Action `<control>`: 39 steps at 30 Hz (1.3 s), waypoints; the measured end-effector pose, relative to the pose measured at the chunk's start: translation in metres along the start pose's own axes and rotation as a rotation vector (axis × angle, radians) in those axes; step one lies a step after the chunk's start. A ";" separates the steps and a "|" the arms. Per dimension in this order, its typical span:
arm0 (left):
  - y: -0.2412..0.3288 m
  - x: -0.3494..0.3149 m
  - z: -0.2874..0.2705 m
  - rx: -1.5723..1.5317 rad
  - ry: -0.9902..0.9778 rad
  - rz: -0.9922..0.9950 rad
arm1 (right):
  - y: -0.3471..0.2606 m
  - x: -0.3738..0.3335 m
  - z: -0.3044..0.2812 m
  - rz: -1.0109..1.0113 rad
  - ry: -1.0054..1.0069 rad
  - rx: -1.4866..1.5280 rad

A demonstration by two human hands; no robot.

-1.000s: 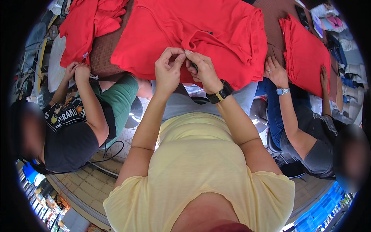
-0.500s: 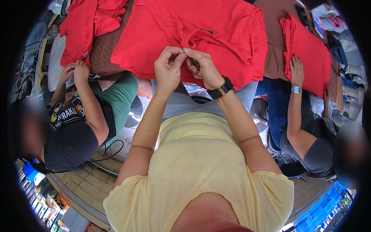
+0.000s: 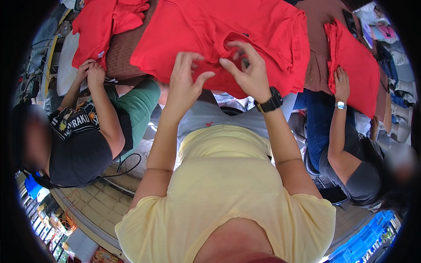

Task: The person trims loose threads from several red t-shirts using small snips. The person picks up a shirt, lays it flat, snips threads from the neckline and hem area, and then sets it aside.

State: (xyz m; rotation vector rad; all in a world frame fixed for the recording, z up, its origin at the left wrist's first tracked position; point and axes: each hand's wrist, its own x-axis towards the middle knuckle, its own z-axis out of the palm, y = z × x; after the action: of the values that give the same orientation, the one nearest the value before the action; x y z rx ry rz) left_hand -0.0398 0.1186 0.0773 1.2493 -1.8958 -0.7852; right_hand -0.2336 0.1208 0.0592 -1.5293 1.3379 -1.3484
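Observation:
A red garment [image 3: 175, 39], folded in layers, lies on the table in front of me. My left hand [image 3: 187, 81] is held over its near edge, thumb and fingers spread, with nothing in it. Close to the gathered neckline, my right hand [image 3: 252, 72] has its thumb and forefinger apart. A small dark tool [image 3: 244, 64] shows partly behind its curled fingers; they hide its shape. A tiny red scrap [image 3: 209, 123] appears over my lap, near the hem of my yellow shirt.
Co-workers sit on both sides. The left one's hands [image 3: 90, 72] hold another red garment [image 3: 94, 33]; the right one's hand [image 3: 341, 83] rests on a folded red garment [image 3: 353, 65]. Brown cloth [image 3: 318, 48] covers the table. A dark phone-like object [image 3: 350, 23] lies at far right.
My hands were together, fingertips pinching at the garment's near side. Now they are apart, the right one shifted rightward. The red scrap has appeared over my lap.

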 end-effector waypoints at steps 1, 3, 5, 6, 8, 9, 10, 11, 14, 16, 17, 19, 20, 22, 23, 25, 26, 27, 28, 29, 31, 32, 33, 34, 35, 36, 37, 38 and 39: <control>0.000 0.008 0.008 0.094 0.091 0.069 | 0.007 0.005 0.001 -0.031 0.029 -0.010; -0.007 0.018 0.020 0.182 0.143 0.131 | 0.019 0.017 0.004 -0.098 0.081 -0.030; -0.016 0.027 0.023 0.232 0.166 0.212 | 0.017 0.025 -0.004 -0.049 0.088 0.061; -0.012 0.030 0.021 0.191 0.227 0.220 | 0.012 0.028 -0.007 -0.006 0.074 0.137; -0.006 0.044 0.015 0.182 0.286 0.335 | 0.005 0.032 -0.014 0.176 0.021 0.258; -0.003 0.049 0.014 0.176 0.314 0.394 | 0.005 0.034 -0.015 0.165 0.031 0.278; 0.002 0.049 0.018 -0.035 0.295 0.289 | 0.005 0.037 -0.016 0.153 0.041 0.298; 0.004 0.053 0.017 0.019 0.287 0.340 | 0.004 0.038 -0.016 0.136 0.052 0.298; 0.009 0.061 0.015 0.143 0.248 0.448 | -0.003 0.042 -0.015 0.079 0.087 0.257; 0.006 0.061 0.016 0.179 0.202 0.467 | -0.001 0.042 -0.015 0.101 0.096 0.259; 0.006 0.061 0.019 0.056 0.178 0.348 | -0.001 0.043 -0.014 0.112 0.101 0.260; 0.003 0.058 0.026 -0.188 0.126 0.104 | 0.002 0.043 -0.013 0.106 0.115 0.263; -0.002 0.057 0.029 -0.310 0.080 0.017 | 0.003 0.043 -0.013 0.103 0.123 0.265; -0.012 0.058 0.034 -0.551 -0.005 -0.159 | 0.006 0.044 -0.012 0.147 0.097 0.229; -0.017 0.057 0.037 -0.611 -0.007 -0.174 | 0.008 0.044 -0.012 0.168 0.083 0.212; -0.025 0.057 0.042 -0.733 -0.014 -0.202 | 0.011 0.044 -0.011 0.107 0.101 0.182; -0.029 0.056 0.044 -0.731 -0.014 -0.196 | 0.012 0.044 -0.010 0.076 0.109 0.167; -0.030 0.055 0.045 -0.729 -0.014 -0.191 | 0.012 0.043 -0.010 0.095 0.101 0.182; -0.030 0.054 0.046 -0.727 -0.015 -0.186 | 0.012 0.042 -0.010 0.115 0.092 0.197; -0.032 0.053 0.047 -0.745 -0.018 -0.201 | 0.012 0.042 -0.010 0.134 0.084 0.212; -0.030 0.054 0.046 -0.779 -0.025 -0.230 | 0.010 0.042 -0.009 0.124 0.095 0.201; -0.028 0.053 0.046 -0.728 -0.016 -0.204 | 0.010 0.041 -0.009 0.120 0.101 0.196; -0.018 0.051 0.044 -0.676 -0.005 -0.180 | 0.010 0.040 -0.009 0.152 0.082 0.195; -0.013 0.050 0.043 -0.624 0.005 -0.157 | 0.010 0.039 -0.009 0.185 0.063 0.194; -0.015 0.050 0.042 -0.575 0.002 -0.182 | 0.010 0.038 -0.008 0.217 0.044 0.192; -0.020 0.050 0.041 -0.527 -0.002 -0.205 | 0.012 0.036 -0.008 0.192 0.028 0.228; -0.023 0.050 0.040 -0.479 -0.006 -0.228 | 0.016 0.032 -0.006 0.166 0.012 0.264; -0.026 0.046 0.041 -0.529 0.084 -0.096 | 0.020 0.028 -0.005 0.141 -0.005 0.299; -0.026 0.045 0.040 -0.568 0.066 -0.148 | 0.024 0.026 -0.003 0.168 0.001 0.279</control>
State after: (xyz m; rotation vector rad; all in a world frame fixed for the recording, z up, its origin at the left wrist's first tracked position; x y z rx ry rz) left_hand -0.0718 0.0713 0.0449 1.0391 -1.3928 -1.2372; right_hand -0.2445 0.0909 0.0437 -1.2038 1.1922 -1.3638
